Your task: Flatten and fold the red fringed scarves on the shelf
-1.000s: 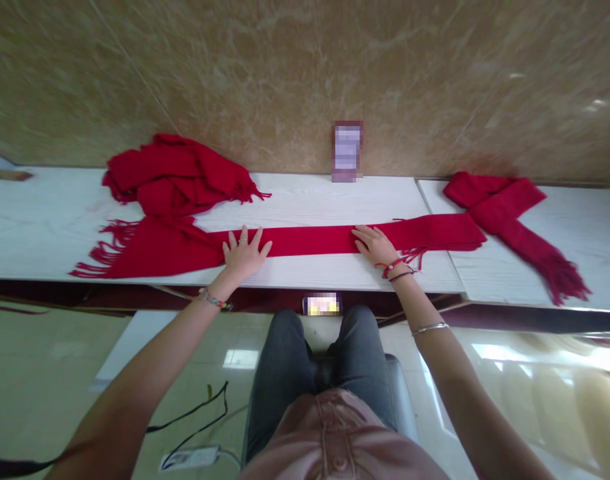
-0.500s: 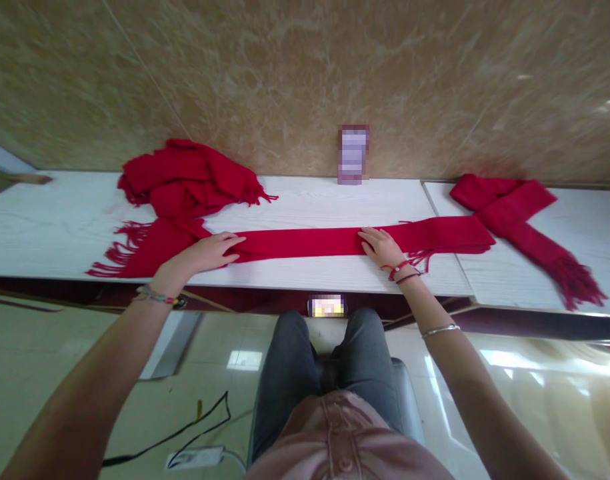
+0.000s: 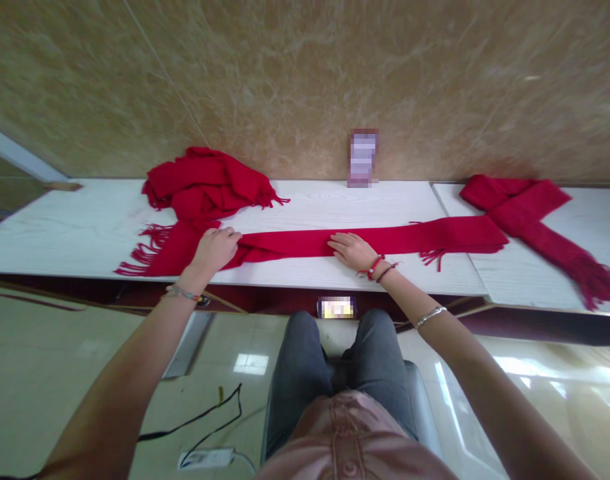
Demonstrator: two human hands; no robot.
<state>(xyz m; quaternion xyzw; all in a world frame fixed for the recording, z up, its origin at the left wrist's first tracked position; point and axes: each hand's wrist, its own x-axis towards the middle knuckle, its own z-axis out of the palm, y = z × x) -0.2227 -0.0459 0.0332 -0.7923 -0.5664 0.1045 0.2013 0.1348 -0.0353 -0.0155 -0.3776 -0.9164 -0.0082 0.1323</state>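
A long red scarf (image 3: pixel 295 244) lies stretched across the white tabletop (image 3: pixel 309 277), folded into a narrow strip, its fringe spread at the left and more fringe showing from under the fold at the right. Near its left part, my left hand (image 3: pixel 216 249) has its fingers curled around the cloth, where the strip is creased and a little twisted. My right hand (image 3: pixel 353 251) rests on the middle of the strip, fingers stretched out flat. Just behind my left hand sits a crumpled red scarf (image 3: pixel 207 183).
Another red scarf (image 3: pixel 539 227) lies folded across itself at the right, its fringe toward the front edge. A blurred upright object (image 3: pixel 363 159) stands against the marble wall (image 3: pixel 295 87). Under the tabletop is an open shelf with a blurred item (image 3: pixel 337 307).
My right hand has slid left along the strip to its middle. My left hand's fingers have gone from stretched to curled on the cloth. The view has shifted slightly left.
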